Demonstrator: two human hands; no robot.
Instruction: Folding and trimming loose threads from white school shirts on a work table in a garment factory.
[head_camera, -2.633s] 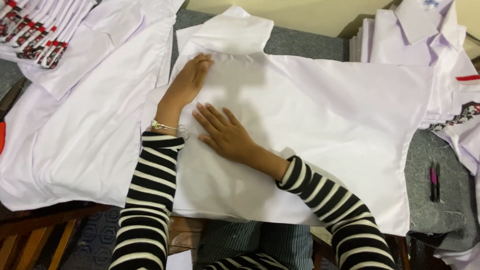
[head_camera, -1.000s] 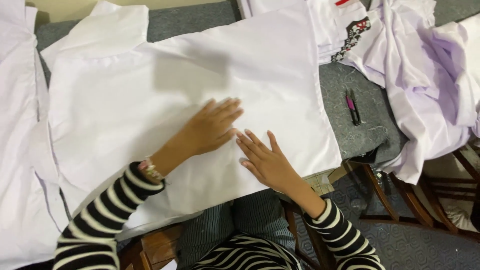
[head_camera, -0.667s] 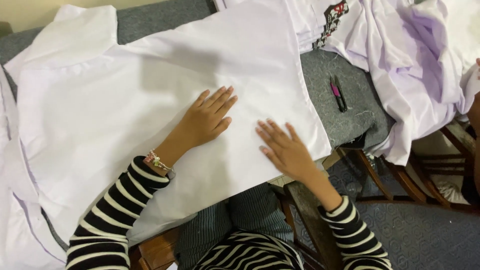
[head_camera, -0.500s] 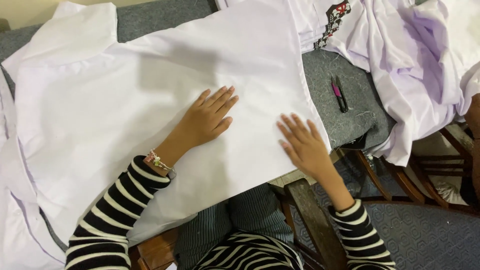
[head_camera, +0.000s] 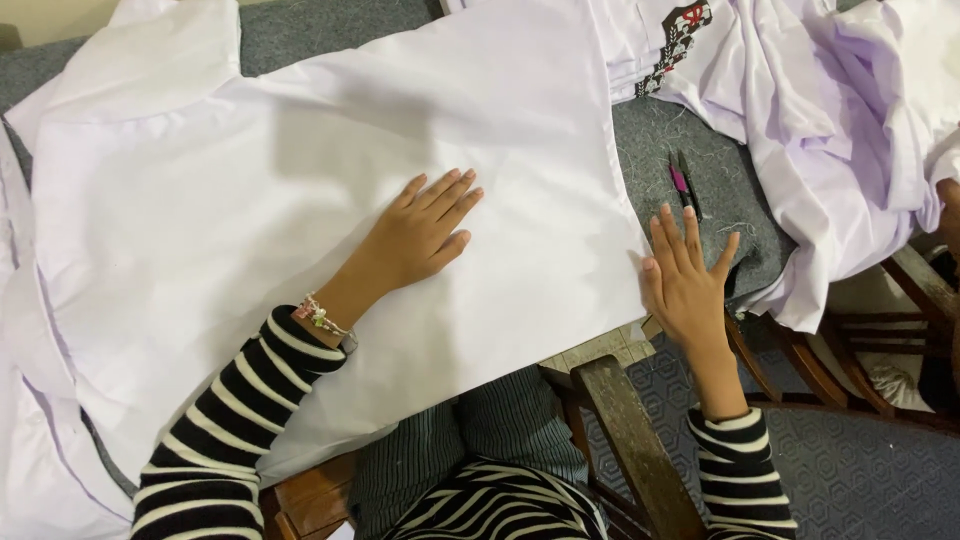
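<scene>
My left hand (head_camera: 415, 235) lies flat and open on the white shirt (head_camera: 300, 200), collar pointing up-left, while my open right hand (head_camera: 685, 280) touches its right edge, gripping nothing.

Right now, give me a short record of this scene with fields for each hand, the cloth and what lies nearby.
left hand: flat, palm down, on the white garment
right hand: flat at the garment's right edge, fingers spread
surface: grey table cover
nearby: pink and black pen beyond the right hand; pale lilac cloth heaped at right
</scene>
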